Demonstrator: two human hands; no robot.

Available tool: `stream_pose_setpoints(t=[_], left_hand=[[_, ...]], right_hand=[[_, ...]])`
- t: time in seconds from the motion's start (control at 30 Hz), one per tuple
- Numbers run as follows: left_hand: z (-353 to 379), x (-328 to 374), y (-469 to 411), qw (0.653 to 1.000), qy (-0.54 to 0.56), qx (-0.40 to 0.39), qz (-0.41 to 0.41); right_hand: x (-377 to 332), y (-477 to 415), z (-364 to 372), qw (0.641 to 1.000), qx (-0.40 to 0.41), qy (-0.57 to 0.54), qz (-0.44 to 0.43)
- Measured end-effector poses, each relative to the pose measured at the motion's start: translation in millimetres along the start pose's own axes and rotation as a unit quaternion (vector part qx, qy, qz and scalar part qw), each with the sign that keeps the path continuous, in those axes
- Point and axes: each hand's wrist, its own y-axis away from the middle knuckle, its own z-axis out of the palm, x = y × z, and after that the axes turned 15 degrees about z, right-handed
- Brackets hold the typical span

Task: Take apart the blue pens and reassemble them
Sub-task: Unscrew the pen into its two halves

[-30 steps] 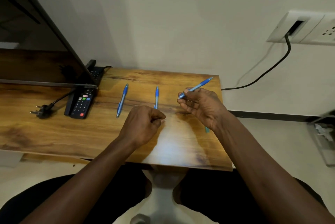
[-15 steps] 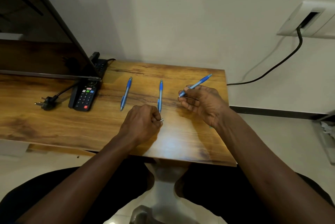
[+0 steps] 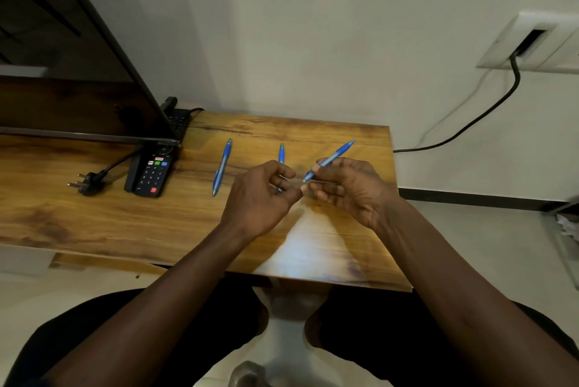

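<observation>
Three blue pens are in view on the wooden table (image 3: 125, 223). One pen (image 3: 221, 167) lies flat to the left of my hands. The middle pen (image 3: 281, 153) lies behind my left hand, with only its far end showing. My right hand (image 3: 354, 189) grips the third pen (image 3: 333, 158), which slants up to the right above the table. My left hand (image 3: 260, 198) is raised with its fingertips at that pen's lower end, touching my right hand's fingers. It seems to pinch a small thin pen part, mostly hidden.
A black remote (image 3: 152, 172) and a loose plug (image 3: 89, 181) lie on the table's left half, below a dark screen (image 3: 62, 42). A black cable (image 3: 470, 126) runs from a wall socket (image 3: 532, 42) to behind the table's right edge.
My left hand has lifted off the table and moved right, up to the lower end of the pen in my right hand. The right hand has kept its grip.
</observation>
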Motion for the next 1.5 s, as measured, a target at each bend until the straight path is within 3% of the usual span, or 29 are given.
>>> stream_pose_setpoints(t=[0.23, 0.43, 0.67, 0.9, 1.0, 1.1, 1.23, 1.5], left_hand=[[2.8, 0.1, -1.4, 0.997, 0.077, 0.027, -0.002], [8.0, 0.7, -2.1, 0.997, 0.079, 0.020, -0.005], [13.2, 4.0, -1.7, 0.998, 0.047, -0.044, -0.014], [21.2, 9.9, 1.4, 0.996, 0.043, -0.073, 0.010], [26.4, 12.0, 0.5, 0.996, 0.034, -0.082, 0.001], [32.5, 14.1, -2.3, 0.997, 0.024, -0.078, -0.002], [42.5, 14.3, -7.3, 0.997, -0.037, -0.070, -0.008], [61.1, 14.9, -7.8, 0.991, -0.107, -0.072, -0.027]], right_hand=[[4.5, 2.9, 0.1, 0.999, -0.008, 0.032, 0.004], [3.3, -1.0, -1.3, 1.000, -0.005, 0.009, 0.014], [1.1, -3.5, -14.8, 0.999, 0.029, -0.034, -0.015], [8.1, -3.1, -29.0, 1.000, 0.006, 0.014, -0.026], [9.6, -4.3, -36.8, 0.996, 0.032, 0.069, -0.049], [7.1, -3.8, -47.9, 0.973, 0.126, 0.158, -0.108], [6.9, -2.2, -72.0, 0.910, 0.262, 0.276, -0.163], [27.6, -2.8, -89.3, 0.850, 0.303, 0.411, -0.129]])
